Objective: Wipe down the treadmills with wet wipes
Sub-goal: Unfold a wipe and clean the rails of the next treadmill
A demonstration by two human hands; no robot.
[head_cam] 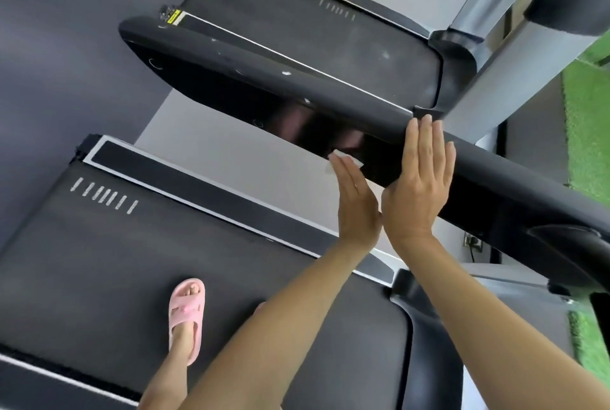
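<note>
Pressing on handrail (231, 79) — wet wipe (339, 156) under fingertips of left hand (358, 205).

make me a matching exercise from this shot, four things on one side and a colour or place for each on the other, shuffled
Things
1. wet wipe
2. right hand
3. slipper
4. artificial turf

Descriptions
A. green, at the right edge of the view
B. pink, on the treadmill belt
C. white, pressed by the left hand against the glossy side of the black bar
D. flat, fingers straight, on that bar's top edge

Pairs: 1-C, 2-D, 3-B, 4-A
</note>
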